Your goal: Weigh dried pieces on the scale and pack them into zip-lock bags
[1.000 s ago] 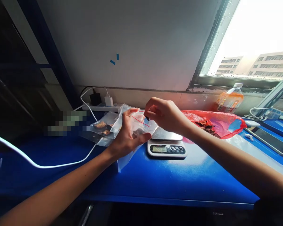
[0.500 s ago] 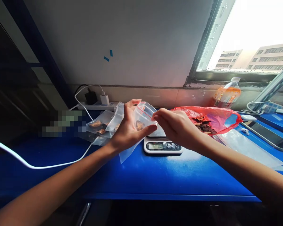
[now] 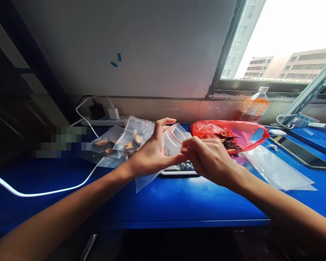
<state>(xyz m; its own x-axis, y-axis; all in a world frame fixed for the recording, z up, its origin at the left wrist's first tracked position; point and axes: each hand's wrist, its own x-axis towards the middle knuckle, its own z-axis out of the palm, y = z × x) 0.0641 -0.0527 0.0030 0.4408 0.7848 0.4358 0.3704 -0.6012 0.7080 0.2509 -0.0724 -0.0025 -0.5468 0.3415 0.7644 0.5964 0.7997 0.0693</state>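
Note:
A clear zip-lock bag [image 3: 174, 140] with a red line along its mouth is held up between both hands. My left hand [image 3: 152, 154] wraps around the bag's body, thumb in front, with some dried pieces partly visible inside. At the bag's right corner my right hand [image 3: 210, 154] pinches the red-lined edge, its fingertips close to my left thumb. Behind and below the hands sits a small digital scale [image 3: 176, 172], mostly covered. Bags of dried brown slices [image 3: 133, 136] lie left of my left hand.
An open red plastic bag [image 3: 251, 134] with dark dried pieces [image 3: 228, 143] lies to the right. Flat clear bags [image 3: 281, 170], an earbud [image 3: 273, 147], its white case [image 3: 277, 132] and a phone [image 3: 301, 152] are beyond. A bottle [image 3: 254, 105] and a power strip [image 3: 125, 120] stand behind.
My view has turned slightly right. Both hands have come closer to each other, the bag's mouth looks more curved, and my right hand now covers more of the scale.

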